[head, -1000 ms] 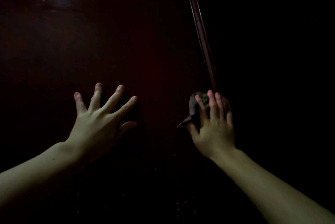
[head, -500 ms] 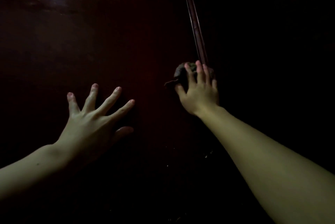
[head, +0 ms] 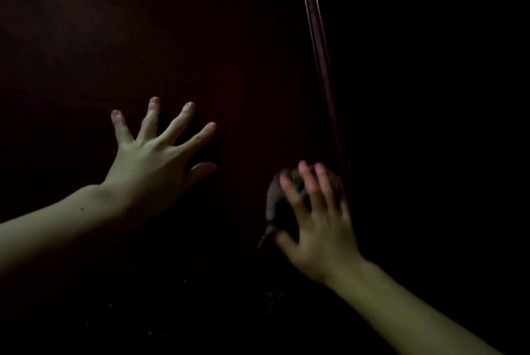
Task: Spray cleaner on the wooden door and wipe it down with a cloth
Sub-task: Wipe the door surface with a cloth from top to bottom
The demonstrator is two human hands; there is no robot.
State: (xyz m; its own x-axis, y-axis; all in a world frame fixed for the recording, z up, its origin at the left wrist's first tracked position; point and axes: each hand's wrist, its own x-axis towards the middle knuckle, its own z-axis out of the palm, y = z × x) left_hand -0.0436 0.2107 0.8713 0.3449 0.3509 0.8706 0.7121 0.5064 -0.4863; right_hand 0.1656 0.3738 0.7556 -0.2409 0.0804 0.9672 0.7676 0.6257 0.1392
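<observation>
Fingers (head: 186, 129) of the left hand (head: 149, 165) splayed wide and flat against the wooden door (head: 218, 44), grasping nothing, thumb angled out to the right along the surface, bare forearm running in from the left edge. Very dark throughout; door a deep reddish brown, almost black, with a dull sheen at the upper left and a faint red tint near the middle. Small pale specks scattered over the lower part of the panel, too faint to identify. Further right, a narrow glossy strip (head: 317, 47) slanting from the top edge down toward the lower hand, possibly the door's edge or a moulding; cannot tell which. Everything to the right of that strip black and unreadable. Below the strip's lower end, a crumpled cloth (head: 272, 199), dark grey-brown, bunched into a wad and pressed against the door just left of the strip, with a loose tail hanging at its lower left. Right hand (head: 321, 228) laid over the cloth, blurred, fingers (head: 309, 182) spread a little and curled over the top of the wad, thumb low at the left beside the hanging tail, palm covering most of the fabric. Right forearm entering from the lower right corner. The two hands well apart, the left one higher on the panel. No containers visible.
</observation>
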